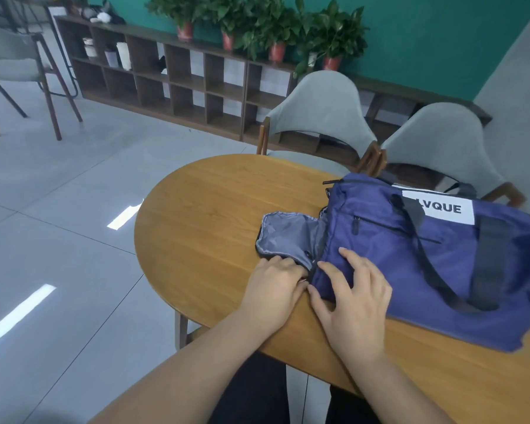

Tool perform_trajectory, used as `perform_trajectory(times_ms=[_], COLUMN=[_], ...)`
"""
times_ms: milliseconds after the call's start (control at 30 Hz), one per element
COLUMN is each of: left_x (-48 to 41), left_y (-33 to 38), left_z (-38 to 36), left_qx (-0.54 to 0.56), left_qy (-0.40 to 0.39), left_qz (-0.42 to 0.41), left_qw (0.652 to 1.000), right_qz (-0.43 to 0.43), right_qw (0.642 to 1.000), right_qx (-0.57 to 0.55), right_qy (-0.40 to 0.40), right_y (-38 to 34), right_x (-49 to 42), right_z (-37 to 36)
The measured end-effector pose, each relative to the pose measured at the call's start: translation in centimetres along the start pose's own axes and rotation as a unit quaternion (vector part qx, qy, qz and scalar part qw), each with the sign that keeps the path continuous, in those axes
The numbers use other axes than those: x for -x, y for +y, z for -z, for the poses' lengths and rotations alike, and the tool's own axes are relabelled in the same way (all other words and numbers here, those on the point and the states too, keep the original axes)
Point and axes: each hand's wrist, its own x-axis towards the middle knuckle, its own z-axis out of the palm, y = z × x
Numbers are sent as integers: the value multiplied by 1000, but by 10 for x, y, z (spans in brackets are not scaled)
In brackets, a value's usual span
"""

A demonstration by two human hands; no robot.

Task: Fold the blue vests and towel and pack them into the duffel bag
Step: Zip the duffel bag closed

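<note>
Finds the duffel bag lying flat on the right part of the surface, white label up, dark straps across the top face. Notes the end flap at the left end thrown open onto the wood, grey lining upward.

Places the left hand at the near corner of that flap, fingers curled tight on the flap's edge at the zip line; cannot tell whether a zip pull sits between them. Places the right hand on the bag's near left corner, fingers spread wide and pressing the cloth, holding nothing.

Sees no blue vest and no towel anywhere in view; cannot tell whether any lie inside. Judges from the flat body of the bag that little or nothing is packed: an early stage, with the bag being opened and all folding and packing left to do. Allows the other reading, closing after packing, as less likely.

Records a wooden surface with a rounded left end, two grey chairs at the far side and a third chair far left. Records a pale tiled floor with streaks of glare, a low dark shelf unit along the far side, potted plants on top and a green wall behind.
</note>
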Motion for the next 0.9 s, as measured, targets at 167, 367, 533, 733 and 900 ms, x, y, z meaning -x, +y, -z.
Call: perform_trajectory(times_ms=[167,367,533,733,900], left_x=[6,4,-9,-3,-15], left_y=[-4,-1,-9,-8,-5], left_z=[-10,-6,11,15,32], left_qx=[-49,-54,-2,42,40], left_qy=[95,167,125,86,86], left_qz=[-30,-34,-84,-155,-170], left_qw=[994,984,989,983,981], right_qz=[-5,-12,-17,-7,-8], right_qw=[1000,999,997,998,998], right_qx=[10,12,-21,-4,-3], right_qy=[24,34,74,57,64], right_y=[-3,-1,-1,2,2], right_x=[-1,0,2,-1,-2], right_z=[-4,-3,-1,0,-2])
